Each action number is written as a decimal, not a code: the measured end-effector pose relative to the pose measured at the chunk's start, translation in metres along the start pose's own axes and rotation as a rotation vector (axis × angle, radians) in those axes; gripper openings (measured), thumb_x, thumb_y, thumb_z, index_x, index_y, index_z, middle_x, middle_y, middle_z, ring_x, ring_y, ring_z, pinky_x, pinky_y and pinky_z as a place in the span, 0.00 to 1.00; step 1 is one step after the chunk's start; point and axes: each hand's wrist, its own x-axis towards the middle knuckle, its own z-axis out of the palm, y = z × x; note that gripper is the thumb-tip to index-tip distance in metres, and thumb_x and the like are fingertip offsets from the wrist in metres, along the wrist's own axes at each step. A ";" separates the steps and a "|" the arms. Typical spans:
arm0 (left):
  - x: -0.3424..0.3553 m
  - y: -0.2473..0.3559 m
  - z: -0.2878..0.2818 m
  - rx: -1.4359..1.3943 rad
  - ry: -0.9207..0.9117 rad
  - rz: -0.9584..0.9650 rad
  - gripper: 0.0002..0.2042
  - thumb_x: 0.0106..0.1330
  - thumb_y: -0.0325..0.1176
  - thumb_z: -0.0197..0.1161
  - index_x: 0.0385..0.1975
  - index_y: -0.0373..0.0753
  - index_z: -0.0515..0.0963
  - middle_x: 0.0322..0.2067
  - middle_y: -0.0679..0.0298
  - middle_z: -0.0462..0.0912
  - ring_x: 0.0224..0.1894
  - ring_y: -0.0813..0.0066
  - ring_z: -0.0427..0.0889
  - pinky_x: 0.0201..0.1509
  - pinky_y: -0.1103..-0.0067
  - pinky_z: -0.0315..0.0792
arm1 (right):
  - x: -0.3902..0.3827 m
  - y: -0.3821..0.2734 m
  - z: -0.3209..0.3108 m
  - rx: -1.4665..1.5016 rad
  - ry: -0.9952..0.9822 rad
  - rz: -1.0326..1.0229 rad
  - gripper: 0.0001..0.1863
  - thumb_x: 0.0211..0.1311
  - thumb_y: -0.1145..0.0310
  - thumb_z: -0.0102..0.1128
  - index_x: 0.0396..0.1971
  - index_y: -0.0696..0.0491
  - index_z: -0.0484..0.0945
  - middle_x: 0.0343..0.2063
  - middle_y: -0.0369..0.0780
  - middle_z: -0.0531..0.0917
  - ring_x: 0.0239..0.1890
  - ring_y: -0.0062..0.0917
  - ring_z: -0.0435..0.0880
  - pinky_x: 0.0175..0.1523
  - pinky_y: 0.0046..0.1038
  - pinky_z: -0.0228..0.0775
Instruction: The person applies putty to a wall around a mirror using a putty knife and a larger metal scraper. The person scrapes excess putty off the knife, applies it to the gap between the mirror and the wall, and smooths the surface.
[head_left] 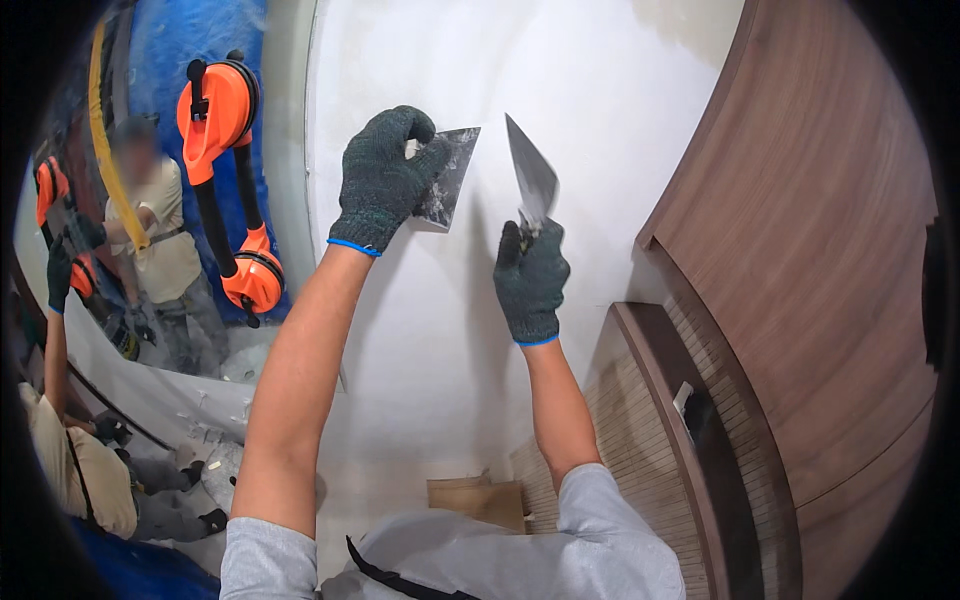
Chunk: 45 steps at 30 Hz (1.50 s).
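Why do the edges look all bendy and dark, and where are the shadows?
In the head view, the fisheye lens bends the wooden panel and leaves black corners. Both gloved hands, left hand and right hand, cast soft grey shadows on the white wall. The scraper blade shines a little. A person at far left looks blurred.

the floor runs pale along the bottom centre of the frame; a flat brown cardboard piece lies on it, with small debris at lower left.
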 end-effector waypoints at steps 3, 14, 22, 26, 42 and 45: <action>0.003 -0.001 0.001 0.021 0.026 0.073 0.11 0.58 0.34 0.76 0.36 0.38 0.83 0.33 0.59 0.86 0.37 0.64 0.86 0.46 0.72 0.78 | 0.001 0.004 0.001 0.006 0.097 -0.171 0.12 0.69 0.67 0.66 0.48 0.53 0.78 0.35 0.47 0.85 0.29 0.47 0.86 0.35 0.41 0.79; 0.003 0.000 0.001 -0.032 0.018 0.043 0.11 0.59 0.33 0.75 0.36 0.38 0.83 0.32 0.58 0.85 0.36 0.66 0.85 0.46 0.72 0.78 | 0.000 0.004 -0.002 0.023 0.208 -0.355 0.12 0.67 0.71 0.67 0.46 0.55 0.77 0.29 0.45 0.84 0.26 0.44 0.86 0.31 0.40 0.78; 0.003 -0.002 -0.001 -0.047 0.012 0.041 0.10 0.58 0.33 0.74 0.34 0.38 0.81 0.32 0.58 0.85 0.37 0.61 0.86 0.46 0.70 0.78 | -0.011 -0.014 -0.005 0.031 0.086 -0.037 0.10 0.68 0.68 0.67 0.46 0.54 0.79 0.26 0.45 0.83 0.24 0.45 0.84 0.31 0.40 0.77; 0.005 -0.002 0.000 -0.025 0.015 0.039 0.10 0.58 0.34 0.74 0.34 0.38 0.81 0.32 0.58 0.85 0.37 0.61 0.86 0.46 0.70 0.78 | 0.000 -0.002 0.004 -0.164 -0.187 0.088 0.11 0.68 0.67 0.67 0.43 0.55 0.77 0.26 0.45 0.83 0.26 0.45 0.85 0.33 0.40 0.78; 0.004 -0.002 -0.001 -0.054 0.002 0.007 0.11 0.58 0.34 0.75 0.35 0.37 0.82 0.32 0.57 0.85 0.36 0.63 0.86 0.45 0.70 0.79 | -0.002 -0.009 -0.011 -0.030 0.058 -0.092 0.10 0.70 0.67 0.66 0.45 0.54 0.77 0.28 0.46 0.85 0.25 0.44 0.86 0.30 0.39 0.76; 0.004 0.000 -0.002 -0.035 -0.008 0.007 0.11 0.58 0.34 0.75 0.34 0.37 0.82 0.32 0.57 0.85 0.36 0.63 0.86 0.45 0.70 0.79 | 0.006 -0.014 -0.001 -0.083 -0.125 0.036 0.09 0.70 0.68 0.66 0.43 0.54 0.76 0.26 0.46 0.84 0.26 0.44 0.86 0.31 0.40 0.77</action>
